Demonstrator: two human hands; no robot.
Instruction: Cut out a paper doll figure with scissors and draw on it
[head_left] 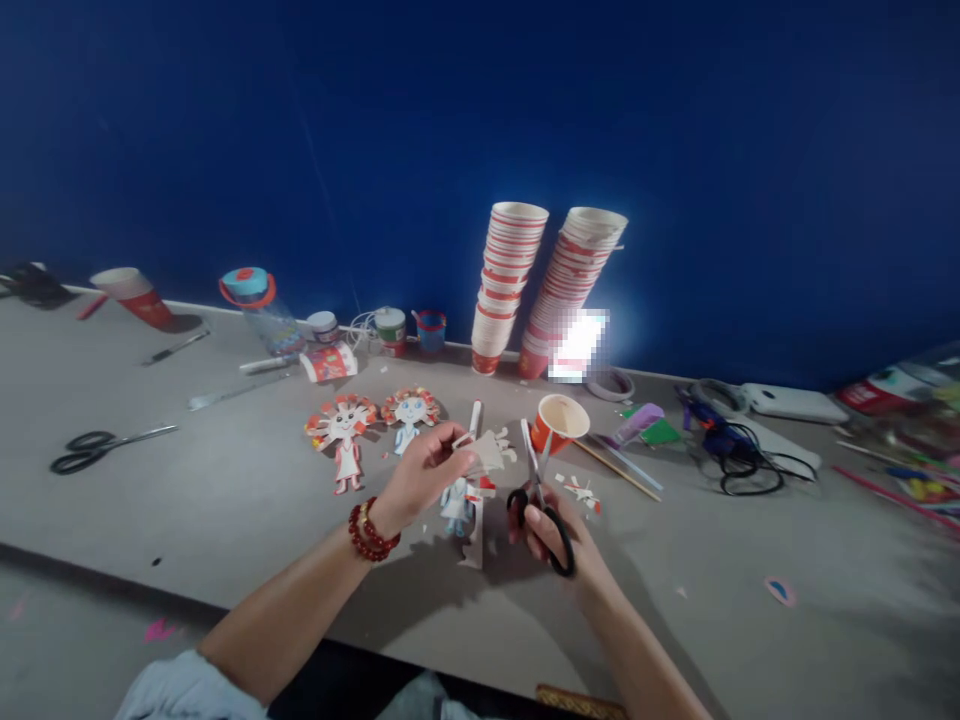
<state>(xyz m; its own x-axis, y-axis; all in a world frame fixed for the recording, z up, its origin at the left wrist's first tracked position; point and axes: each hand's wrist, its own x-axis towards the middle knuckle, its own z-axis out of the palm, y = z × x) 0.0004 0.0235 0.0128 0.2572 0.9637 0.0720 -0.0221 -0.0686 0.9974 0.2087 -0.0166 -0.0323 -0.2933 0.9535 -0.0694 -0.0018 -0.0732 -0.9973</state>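
Observation:
My left hand (429, 474) pinches a small white paper cutout (491, 452) between thumb and fingers, above the table. In my right hand (551, 525) is a pair of scissors (536, 470) with black handles; the blades point away from me and stand a little apart, to the right of the cutout. Under and beside my left hand lie a paper doll in a white and blue dress (455, 503) and a strip of paper (475, 535). Two more paper dolls with frilled orange-red heads, one pink-dressed (347, 462) and one blue-dressed (409, 418), lie further left.
Two tall stacks of paper cups, left (510, 280) and right (568, 280), lean near the blue wall, beside a glaring light. A single cup (561, 422) stands before them. Other scissors (94, 448) lie left; paper scraps (581, 492), sticks (619, 468) and black cable (739, 465) lie right.

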